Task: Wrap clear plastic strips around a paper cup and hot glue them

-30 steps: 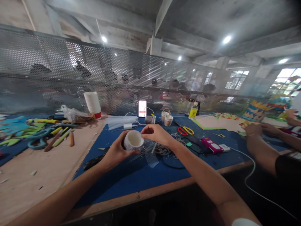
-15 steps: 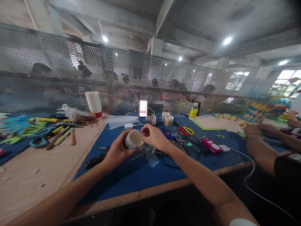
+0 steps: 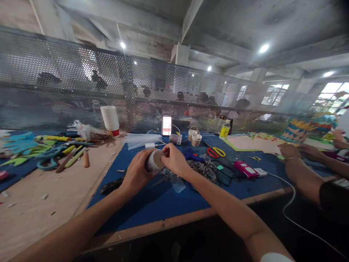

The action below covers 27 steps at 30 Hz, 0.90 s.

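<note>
My left hand (image 3: 137, 165) is wrapped around a small whitish cup (image 3: 151, 163), tilted so that a flat tan round face (image 3: 158, 159) points to the right. Whether this is the cup's base or a disc over its mouth, I cannot tell. At the right edge of that face, the fingers of my right hand (image 3: 174, 160) are pinched together; what lies between them is hidden. Beyond the hands lies a spool of cord (image 3: 175, 138). Right of my right wrist is a heap of grey cord (image 3: 205, 170), with a blue-handled tool (image 3: 195, 157) by it.
A phone (image 3: 166, 125) stands upright at the back. Stacked paper cups (image 3: 109, 118) and scissors (image 3: 49, 158) are to the left. Two little buckets (image 3: 196, 139), red-yellow scissors (image 3: 216, 151), a yellow-labelled bottle (image 3: 225, 130) and a magenta device (image 3: 246, 170) lie rightward. Another person's hands (image 3: 290, 151) are at far right.
The cup has turned in my left hand: its hollow inside faced me before, now a flat tan face shows. My right hand has shifted slightly left and stays at its edge.
</note>
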Available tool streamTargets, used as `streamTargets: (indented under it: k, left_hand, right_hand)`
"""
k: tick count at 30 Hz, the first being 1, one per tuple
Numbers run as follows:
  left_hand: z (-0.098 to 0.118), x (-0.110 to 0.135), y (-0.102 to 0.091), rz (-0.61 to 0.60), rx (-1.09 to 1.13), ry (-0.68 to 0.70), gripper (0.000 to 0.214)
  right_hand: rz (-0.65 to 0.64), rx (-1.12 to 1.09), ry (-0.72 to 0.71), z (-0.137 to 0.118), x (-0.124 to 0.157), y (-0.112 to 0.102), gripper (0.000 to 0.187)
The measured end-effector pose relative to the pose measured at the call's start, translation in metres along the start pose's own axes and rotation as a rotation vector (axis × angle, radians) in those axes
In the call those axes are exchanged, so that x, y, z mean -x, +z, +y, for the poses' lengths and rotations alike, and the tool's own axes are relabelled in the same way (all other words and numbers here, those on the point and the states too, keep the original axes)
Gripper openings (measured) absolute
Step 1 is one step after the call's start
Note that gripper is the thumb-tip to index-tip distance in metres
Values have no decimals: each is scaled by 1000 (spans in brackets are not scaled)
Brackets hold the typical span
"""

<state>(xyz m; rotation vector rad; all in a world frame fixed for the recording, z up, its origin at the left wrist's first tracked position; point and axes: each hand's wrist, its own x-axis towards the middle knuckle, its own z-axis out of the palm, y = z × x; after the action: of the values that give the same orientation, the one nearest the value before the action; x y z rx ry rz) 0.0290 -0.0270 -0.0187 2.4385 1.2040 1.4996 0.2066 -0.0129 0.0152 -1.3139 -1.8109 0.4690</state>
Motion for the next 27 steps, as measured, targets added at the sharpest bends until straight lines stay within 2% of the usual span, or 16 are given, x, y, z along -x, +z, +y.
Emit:
streamTargets:
  k: [6,10,14,21,27]
  left_hand:
    - [2,-4,-1,-17,217,-209,69]
    - [4,-5,-1,-32,365,-292,70]
    - [5,-5,-1,-48,406,-314,70]
    - [5,-6,-1,-31,410,-290,70]
    - [5,-4,0,-30,408,-284,70]
  right_hand:
    - [-61,-329,55,3,-1,-2,16]
    - [-96,-425,66,0,-2,-11,14]
    - [-86,-423,58,0,-5,-13,14]
    - [-62,-461,42,3,-7,-9,30]
    - [-60,-379,4,5,-6,-9,17]
